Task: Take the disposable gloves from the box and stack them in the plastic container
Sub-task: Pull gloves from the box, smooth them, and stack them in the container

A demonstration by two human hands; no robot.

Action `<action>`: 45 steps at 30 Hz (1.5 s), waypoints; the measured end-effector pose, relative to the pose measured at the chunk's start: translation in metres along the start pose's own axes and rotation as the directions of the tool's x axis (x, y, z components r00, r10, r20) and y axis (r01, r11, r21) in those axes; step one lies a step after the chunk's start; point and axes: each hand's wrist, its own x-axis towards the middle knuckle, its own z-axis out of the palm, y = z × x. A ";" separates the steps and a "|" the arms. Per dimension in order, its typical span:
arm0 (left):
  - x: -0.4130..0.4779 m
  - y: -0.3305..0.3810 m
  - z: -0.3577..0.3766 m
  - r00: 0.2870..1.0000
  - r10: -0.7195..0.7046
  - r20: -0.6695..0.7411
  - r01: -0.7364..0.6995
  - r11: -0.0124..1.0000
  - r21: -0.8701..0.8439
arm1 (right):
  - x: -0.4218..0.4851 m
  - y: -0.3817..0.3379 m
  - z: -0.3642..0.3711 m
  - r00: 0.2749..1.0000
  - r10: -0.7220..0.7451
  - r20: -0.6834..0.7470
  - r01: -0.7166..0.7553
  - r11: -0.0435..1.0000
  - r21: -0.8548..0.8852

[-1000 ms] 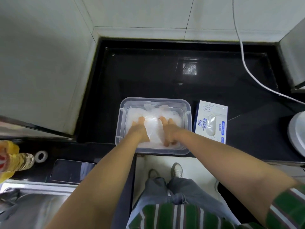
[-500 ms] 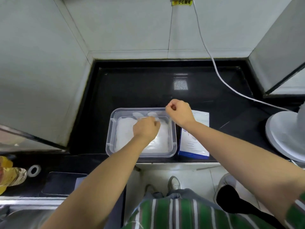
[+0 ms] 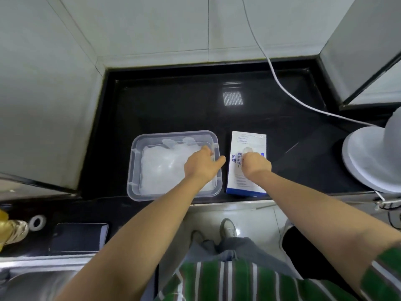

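A clear plastic container (image 3: 134,168) sits on the black counter with a flat pile of translucent disposable gloves (image 3: 162,166) inside. To its right lies the white and blue glove box (image 3: 247,183), top face up. My left hand (image 3: 201,165) lies over the container's right side, fingers loose, thumb reaching past the rim. My right hand (image 3: 255,164) is on the box at its oval slot, fingers curled down onto the glove (image 3: 247,150) poking out there; the fingertips are hidden.
A white cable (image 3: 282,88) runs down the wall and across the counter to a white round-based appliance (image 3: 373,161) at the right. A phone (image 3: 78,237), a tape roll (image 3: 37,222) and a yellow bottle (image 3: 10,229) lie at the lower left by the sink.
My right hand dropped from above the container's far corner onto the glove box. My left hand slid from the glove pile's middle to the container's right side.
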 end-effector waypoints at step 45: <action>0.013 0.065 0.035 0.989 0.021 0.145 0.034 0.932 -0.361 | -0.006 0.035 -0.041 0.997 -0.058 -0.047 0.063 0.294 0.954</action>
